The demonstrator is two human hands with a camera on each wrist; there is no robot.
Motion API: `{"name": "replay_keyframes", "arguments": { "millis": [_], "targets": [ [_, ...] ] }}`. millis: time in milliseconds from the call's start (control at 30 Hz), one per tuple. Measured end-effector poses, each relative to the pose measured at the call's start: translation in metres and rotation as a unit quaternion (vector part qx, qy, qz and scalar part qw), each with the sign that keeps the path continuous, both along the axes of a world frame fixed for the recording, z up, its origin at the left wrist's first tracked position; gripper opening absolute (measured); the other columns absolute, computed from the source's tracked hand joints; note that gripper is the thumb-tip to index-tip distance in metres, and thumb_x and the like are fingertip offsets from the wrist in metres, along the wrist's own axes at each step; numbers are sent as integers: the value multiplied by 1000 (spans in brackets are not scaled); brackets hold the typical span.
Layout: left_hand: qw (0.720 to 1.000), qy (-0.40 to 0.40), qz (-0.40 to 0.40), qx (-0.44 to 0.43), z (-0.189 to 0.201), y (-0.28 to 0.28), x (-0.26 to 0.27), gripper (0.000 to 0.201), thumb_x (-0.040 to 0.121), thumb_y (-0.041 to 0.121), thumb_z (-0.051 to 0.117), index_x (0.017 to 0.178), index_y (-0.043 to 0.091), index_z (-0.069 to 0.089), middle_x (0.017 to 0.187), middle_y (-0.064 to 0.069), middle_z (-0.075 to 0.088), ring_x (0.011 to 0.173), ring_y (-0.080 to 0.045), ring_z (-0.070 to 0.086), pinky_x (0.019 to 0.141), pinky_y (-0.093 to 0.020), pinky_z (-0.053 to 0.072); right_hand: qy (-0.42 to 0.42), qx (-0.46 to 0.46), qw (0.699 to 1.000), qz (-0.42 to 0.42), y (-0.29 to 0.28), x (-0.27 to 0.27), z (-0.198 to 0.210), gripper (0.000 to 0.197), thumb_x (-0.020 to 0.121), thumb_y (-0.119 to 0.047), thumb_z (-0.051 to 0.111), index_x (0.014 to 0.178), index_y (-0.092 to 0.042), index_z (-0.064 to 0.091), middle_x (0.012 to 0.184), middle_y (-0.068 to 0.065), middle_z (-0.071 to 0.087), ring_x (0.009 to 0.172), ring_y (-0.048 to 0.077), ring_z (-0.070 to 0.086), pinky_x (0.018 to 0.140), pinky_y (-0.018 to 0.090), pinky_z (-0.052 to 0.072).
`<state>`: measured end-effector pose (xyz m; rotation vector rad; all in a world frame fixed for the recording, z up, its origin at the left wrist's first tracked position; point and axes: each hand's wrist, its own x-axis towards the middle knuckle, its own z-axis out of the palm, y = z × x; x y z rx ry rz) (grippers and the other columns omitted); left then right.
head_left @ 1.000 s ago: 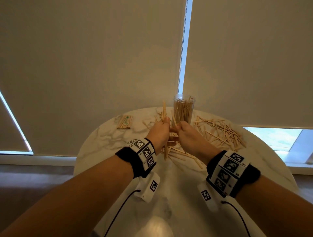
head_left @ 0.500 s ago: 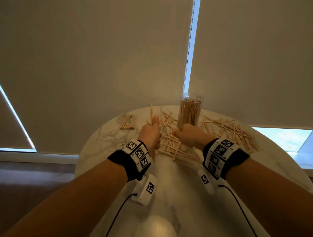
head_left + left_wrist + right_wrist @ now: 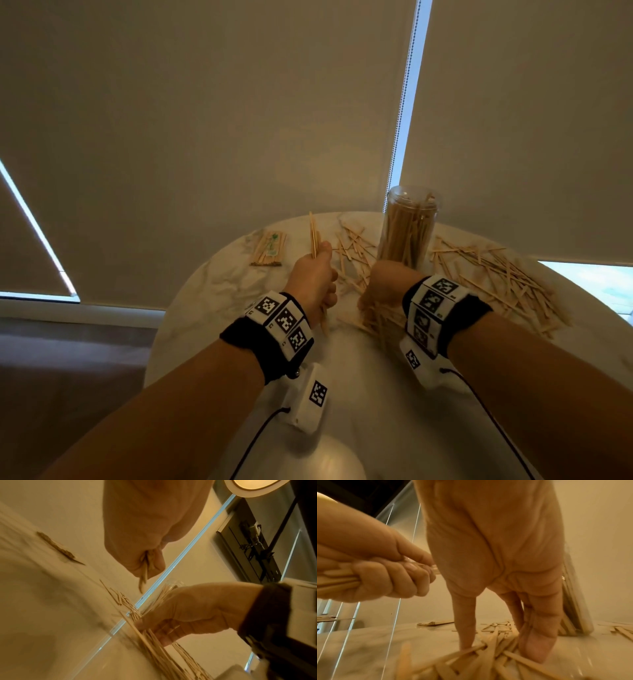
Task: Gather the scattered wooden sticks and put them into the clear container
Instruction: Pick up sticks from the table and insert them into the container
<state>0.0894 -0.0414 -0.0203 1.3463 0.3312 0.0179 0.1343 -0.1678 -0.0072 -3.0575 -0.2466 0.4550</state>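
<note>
My left hand [image 3: 313,274] is fisted round an upright bundle of wooden sticks [image 3: 313,233], left of the clear container [image 3: 407,233], which is packed with sticks. In the right wrist view those sticks run through the left hand's [image 3: 376,577] curled fingers. My right hand [image 3: 383,284] is down on the loose stick pile [image 3: 373,315] in front of the container. Its thumb [image 3: 537,642] and forefinger [image 3: 465,628] point straight down with several sticks [image 3: 494,649] lying between them. More sticks [image 3: 489,281] are spread right of the container, and others [image 3: 352,253] to its left.
A round marble table [image 3: 212,291] carries everything. A wrapped pack of sticks [image 3: 269,248] lies at its back left. Roller blinds hang just behind the table's far edge. A sensor box with a cable [image 3: 310,401] hangs under each wrist.
The hands were together a second ago; my right hand left the bundle, went to the pile and now presses down nearer me. My left hand moved left with its bundle.
</note>
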Motion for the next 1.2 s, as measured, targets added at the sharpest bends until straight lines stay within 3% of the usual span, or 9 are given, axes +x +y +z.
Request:
{"name": "replay_keyframes", "arguments": {
  "millis": [200,433,567,667,800,933,1067,1133,1200],
  "targets": [
    [998,-1,-2,-58,4,-18,20,23,104,27,43,84,15,47,51,5,31,37,-7,23,37,-19,20,22,-5,1000,-19,-24,-3,0,14,92,-22,64,90,-7,66,74,2,53,73,17,53,54,23,43],
    [997,-38,-42,-55,17,-39,35,17,101,17,48,85,12,53,50,7,34,36,-6,25,36,-19,20,23,10,999,-33,-42,-3,-2,24,95,-9,51,71,-9,54,72,5,55,69,20,56,51,23,42],
    [995,-76,-55,-42,31,-45,43,14,102,17,48,93,9,57,53,6,38,37,-5,28,36,-19,22,54,37,998,-22,-50,-9,8,20,98,-9,54,104,1,70,100,8,71,81,18,68,67,22,52],
    [994,-97,-57,-16,39,-48,50,12,101,19,53,92,12,55,52,7,41,37,-5,29,36,-19,24,33,135,989,-52,-62,-6,12,24,100,-11,51,109,6,65,82,7,66,68,17,65,62,26,56],
    [992,-109,-35,55,37,-53,57,20,95,32,65,88,14,59,66,3,46,46,-7,39,41,-21,34,-29,224,971,-73,-77,0,22,22,99,-13,51,96,2,66,82,11,68,69,21,66,64,34,60],
    [971,-158,-2,177,28,-60,66,53,83,59,70,114,16,63,101,3,65,89,-10,62,64,-23,46,-82,292,951,-66,-81,-7,38,24,100,-13,44,94,-3,65,87,16,67,77,27,65,67,38,56],
    [943,-206,-50,256,24,-60,68,78,77,78,59,89,1,64,80,-5,63,73,-12,59,70,-28,47,-128,302,944,-33,-75,-18,54,22,102,-14,42,95,-9,62,84,8,62,76,23,61,65,35,52],
    [944,-201,-103,241,23,-66,64,90,75,82,55,97,-4,68,88,-19,69,81,-23,67,76,-34,53,-143,313,939,-23,-69,-23,60,13,102,-12,45,97,-14,57,84,4,60,74,18,59,60,29,48],
    [959,-178,-136,176,23,-73,59,74,75,75,64,98,6,74,94,-11,76,88,-21,74,84,-44,60,-149,300,942,-10,-64,-26,61,15,101,-6,48,111,-13,55,95,7,61,80,20,60,69,31,53]
  ]
}}
